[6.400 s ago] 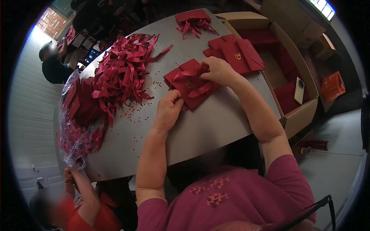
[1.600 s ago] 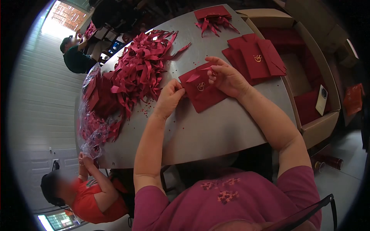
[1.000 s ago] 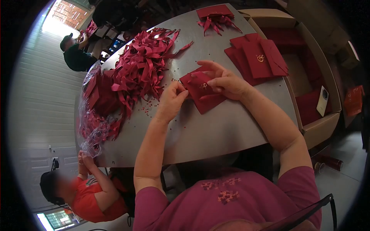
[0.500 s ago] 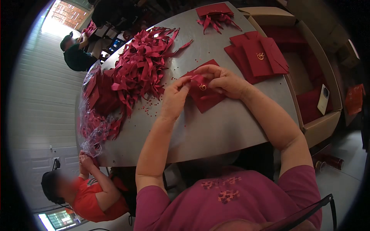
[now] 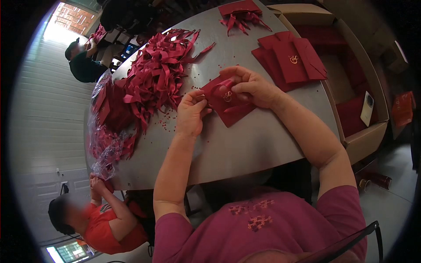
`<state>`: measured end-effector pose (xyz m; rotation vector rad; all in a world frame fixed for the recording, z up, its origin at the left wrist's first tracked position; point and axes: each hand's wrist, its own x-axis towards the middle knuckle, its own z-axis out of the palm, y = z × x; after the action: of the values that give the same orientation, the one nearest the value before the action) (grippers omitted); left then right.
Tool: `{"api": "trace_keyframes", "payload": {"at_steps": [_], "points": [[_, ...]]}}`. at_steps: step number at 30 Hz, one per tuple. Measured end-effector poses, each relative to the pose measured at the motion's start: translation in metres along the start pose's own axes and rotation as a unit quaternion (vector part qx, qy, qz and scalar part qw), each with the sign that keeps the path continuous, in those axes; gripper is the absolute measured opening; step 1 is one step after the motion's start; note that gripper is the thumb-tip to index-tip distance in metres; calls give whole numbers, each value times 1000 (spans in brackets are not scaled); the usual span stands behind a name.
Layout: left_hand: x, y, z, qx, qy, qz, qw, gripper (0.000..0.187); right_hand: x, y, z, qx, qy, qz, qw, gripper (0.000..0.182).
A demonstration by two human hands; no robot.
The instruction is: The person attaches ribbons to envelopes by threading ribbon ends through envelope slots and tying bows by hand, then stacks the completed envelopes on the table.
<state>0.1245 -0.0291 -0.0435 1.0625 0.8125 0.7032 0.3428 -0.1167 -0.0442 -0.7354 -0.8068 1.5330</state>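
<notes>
A red paper bag with a gold logo (image 5: 232,115) lies on the metal table between my hands. My left hand (image 5: 191,113) is closed at the bag's left edge, its fingertips pinched at the rim; what lies between them is too small to tell. Over the logo, my right hand (image 5: 252,87) pinches a pink-red ribbon (image 5: 224,87) between thumb and fingers. A large heap of red ribbons (image 5: 155,74) sits to the left of the bag. Finished-looking red bags (image 5: 291,59) lie stacked to the right.
A cardboard box (image 5: 362,138) at the right holds red items and a phone (image 5: 367,108). Clear plastic wrap (image 5: 103,153) lies at the table's left edge. More ribboned bags (image 5: 240,8) are at the far edge. Two people sit at the left, one in orange (image 5: 114,225), one in green (image 5: 85,68).
My left hand has moved left and slightly down, away from the ribbon it was beside. My right hand has shifted slightly left, still pinching ribbon. The view has tilted a little.
</notes>
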Motion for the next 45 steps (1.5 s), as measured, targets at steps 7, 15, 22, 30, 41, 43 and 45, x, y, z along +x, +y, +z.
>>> {"api": "trace_keyframes", "payload": {"at_steps": [7, 15, 22, 30, 41, 43, 45], "points": [[1, -6, -1, 236, 85, 71, 965, 5, 0, 2, -1, 20, -8, -30, 999, 44], [-7, 1, -10, 371, 109, 97, 917, 8, 3, 3, 4, 36, 57, -19, 998, 35], [-18, 5, -44, 367, 115, 97, 918, 11, 7, 7, 3, 19, 49, 22, 998, 41], [-32, 10, -86, 326, 119, 82, 934, 8, 9, 8, 0, 41, 74, -5, 996, 42], [-39, 26, -89, 310, 60, 18, 949, 9, 9, 7, 2, -14, 64, 7, 998, 29], [-45, 33, -70, 507, 103, 172, 838, 14, 10, 8, 2, -31, 63, 8, 998, 25], [-44, 36, -46, 494, 78, 201, 842, 15, 10, 10, 3, -48, 61, 11, 997, 21]]}}
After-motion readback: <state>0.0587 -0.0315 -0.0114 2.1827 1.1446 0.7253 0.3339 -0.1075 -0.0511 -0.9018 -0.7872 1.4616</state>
